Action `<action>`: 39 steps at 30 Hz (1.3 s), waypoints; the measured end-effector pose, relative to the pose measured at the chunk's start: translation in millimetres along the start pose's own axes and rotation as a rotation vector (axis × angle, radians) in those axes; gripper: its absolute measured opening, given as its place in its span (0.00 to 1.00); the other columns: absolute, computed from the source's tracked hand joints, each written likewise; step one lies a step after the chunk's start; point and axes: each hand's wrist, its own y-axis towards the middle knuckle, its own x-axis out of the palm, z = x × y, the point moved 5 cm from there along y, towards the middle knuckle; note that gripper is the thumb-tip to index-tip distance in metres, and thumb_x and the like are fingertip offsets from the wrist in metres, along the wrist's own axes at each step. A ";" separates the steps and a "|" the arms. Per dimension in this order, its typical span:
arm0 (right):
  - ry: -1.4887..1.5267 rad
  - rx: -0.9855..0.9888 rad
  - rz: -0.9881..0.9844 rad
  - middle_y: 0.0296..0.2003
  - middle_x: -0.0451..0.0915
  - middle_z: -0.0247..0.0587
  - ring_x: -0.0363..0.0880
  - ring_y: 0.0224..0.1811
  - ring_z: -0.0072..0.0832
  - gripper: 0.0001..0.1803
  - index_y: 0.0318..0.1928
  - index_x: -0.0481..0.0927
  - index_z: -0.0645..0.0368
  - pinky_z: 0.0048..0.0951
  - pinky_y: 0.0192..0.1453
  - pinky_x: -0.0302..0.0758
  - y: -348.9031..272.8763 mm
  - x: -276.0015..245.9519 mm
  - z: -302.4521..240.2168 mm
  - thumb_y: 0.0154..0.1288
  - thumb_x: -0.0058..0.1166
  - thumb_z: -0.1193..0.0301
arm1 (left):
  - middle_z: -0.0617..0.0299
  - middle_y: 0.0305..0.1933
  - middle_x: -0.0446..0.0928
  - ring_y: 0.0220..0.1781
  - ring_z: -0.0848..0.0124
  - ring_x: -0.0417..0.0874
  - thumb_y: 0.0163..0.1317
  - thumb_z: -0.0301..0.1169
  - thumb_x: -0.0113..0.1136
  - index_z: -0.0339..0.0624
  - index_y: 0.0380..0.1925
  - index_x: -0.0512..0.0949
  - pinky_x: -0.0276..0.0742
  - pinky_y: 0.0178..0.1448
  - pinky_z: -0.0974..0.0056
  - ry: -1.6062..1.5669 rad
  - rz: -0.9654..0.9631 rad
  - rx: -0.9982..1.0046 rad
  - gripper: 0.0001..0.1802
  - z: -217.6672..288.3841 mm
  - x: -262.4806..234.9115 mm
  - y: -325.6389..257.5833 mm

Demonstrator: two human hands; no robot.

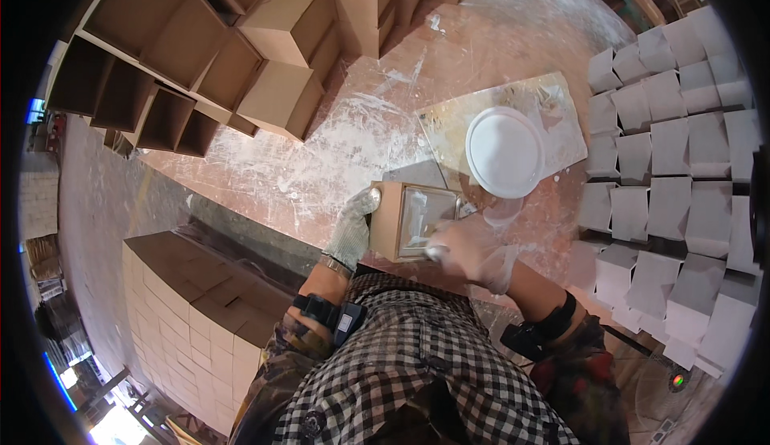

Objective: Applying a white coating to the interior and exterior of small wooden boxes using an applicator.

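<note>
My left hand (354, 227), in a grey knit glove, grips the left side of a small open wooden box (413, 220) held up in front of my chest. The box's inside is partly coated white. My right hand (473, 251), in a thin clear glove, reaches into the box's opening at its lower right, fingers closed on something small and pale that I cannot make out. A white round bucket of paint (504, 151) stands just beyond the box on a paint-smeared board (553, 108).
Several white-painted boxes (674, 164) lie in rows at the right. Bare brown boxes (273, 84) are stacked at the upper left, and a stacked block of them (192, 317) stands at the lower left. The floor (337, 156) is smeared with white.
</note>
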 end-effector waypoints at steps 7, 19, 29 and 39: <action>-0.218 0.188 -0.072 0.30 0.81 0.44 0.80 0.33 0.45 0.07 0.30 0.82 0.54 0.43 0.38 0.74 1.9 6.5 8.0 0.51 0.54 0.69 | 0.53 0.50 0.77 0.49 0.65 0.80 0.61 0.37 0.60 0.33 0.51 0.73 0.79 0.56 0.60 -0.066 0.051 -0.039 0.23 0.0 1.3 0.0; -0.009 0.017 0.084 0.34 0.77 0.43 0.77 0.37 0.44 0.06 0.29 0.80 0.54 0.43 0.41 0.72 -6.1 9.8 12.8 0.54 0.50 0.71 | 0.52 0.49 0.78 0.48 0.64 0.80 0.62 0.38 0.59 0.33 0.52 0.73 0.79 0.56 0.59 0.050 -0.076 -0.054 0.23 4.7 5.0 14.1; 0.082 -0.033 0.310 0.30 0.78 0.48 0.77 0.35 0.46 0.08 0.32 0.82 0.60 0.41 0.41 0.73 7.6 -6.6 -13.2 0.53 0.50 0.74 | 0.57 0.50 0.78 0.50 0.68 0.79 0.63 0.40 0.60 0.34 0.54 0.73 0.75 0.57 0.64 0.168 -0.237 -0.067 0.25 31.9 33.8 18.7; 0.413 0.327 0.571 0.38 0.82 0.50 0.81 0.41 0.42 0.12 0.40 0.82 0.64 0.32 0.48 0.74 0.9 12.9 28.9 0.56 0.50 0.76 | 0.58 0.50 0.78 0.50 0.71 0.78 0.62 0.41 0.60 0.34 0.55 0.73 0.74 0.58 0.67 0.446 -0.254 -0.021 0.26 49.0 22.6 31.8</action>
